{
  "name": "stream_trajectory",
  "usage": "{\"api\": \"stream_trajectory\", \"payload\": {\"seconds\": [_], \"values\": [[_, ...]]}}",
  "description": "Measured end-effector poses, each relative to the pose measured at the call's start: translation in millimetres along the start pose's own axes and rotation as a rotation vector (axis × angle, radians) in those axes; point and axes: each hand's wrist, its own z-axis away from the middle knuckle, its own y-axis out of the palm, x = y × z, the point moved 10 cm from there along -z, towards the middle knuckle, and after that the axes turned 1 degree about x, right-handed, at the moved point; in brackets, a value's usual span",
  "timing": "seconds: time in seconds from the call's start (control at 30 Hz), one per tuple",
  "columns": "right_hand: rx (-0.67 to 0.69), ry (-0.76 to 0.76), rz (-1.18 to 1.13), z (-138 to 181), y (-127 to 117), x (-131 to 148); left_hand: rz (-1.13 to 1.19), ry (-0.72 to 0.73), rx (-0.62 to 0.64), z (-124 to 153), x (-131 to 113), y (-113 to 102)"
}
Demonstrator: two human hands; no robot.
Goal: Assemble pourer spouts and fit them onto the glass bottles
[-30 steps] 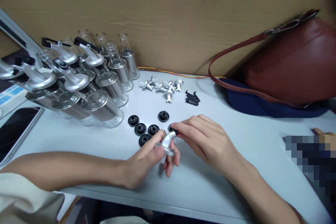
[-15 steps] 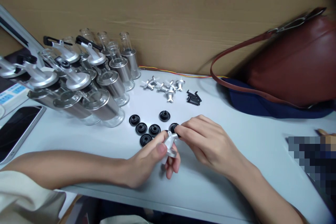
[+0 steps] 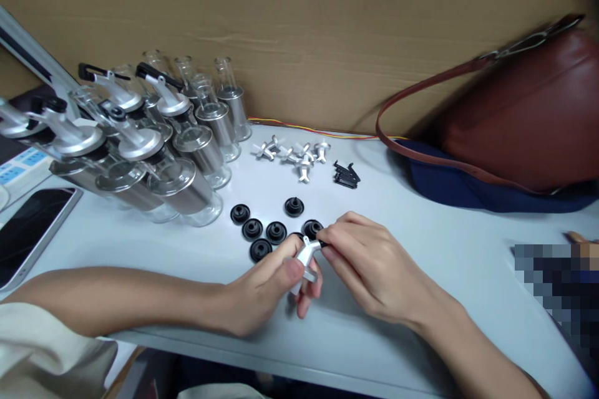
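Observation:
My left hand [image 3: 276, 277] grips a silver pourer spout [image 3: 306, 255], its narrow end angled up to the right. At that end, the fingers of my right hand [image 3: 365, 255] are pinched on a small black part [image 3: 322, 244], mostly hidden by the fingertips. Just beyond both hands lie several black ribbed stoppers [image 3: 276, 232]; one is partly covered by my left fingers. Farther back is a cluster of silver spouts [image 3: 304, 169] with pale inserts. Beside it lies a small pile of black levers [image 3: 346, 176].
Glass bottles with metal sleeves [image 3: 187, 190] crowd the left, several topped with pourers. A phone [image 3: 35, 230] and power strip [image 3: 23, 165] lie at far left. A brown bag [image 3: 524, 112] rests on dark blue fabric [image 3: 449, 184] at right. Cardboard [image 3: 299, 31] stands behind.
The spout has tilted slightly in my left hand and shifted a little right. My right fingers have moved slightly right and down, uncovering more of the stopper behind them.

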Motion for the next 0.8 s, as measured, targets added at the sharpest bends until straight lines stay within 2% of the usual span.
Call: {"api": "stream_trajectory", "payload": {"seconds": [0.2, 0.43, 0.6, 0.8], "values": [[0.003, 0.019, 0.008, 0, 1, -1, -0.021, 0.018, -0.015, 2, 0, -2], [0.018, 0.062, 0.031, 0, -1, -5, 0.026, -0.041, -0.030, 2, 8, -3], [0.073, 0.164, -0.119, 2, 3, -14, 0.026, -0.011, -0.038, 3, 8, -5], [0.131, 0.266, -0.449, 6, 9, -21, 0.036, -0.016, -0.071, 5, 7, -8]]}}
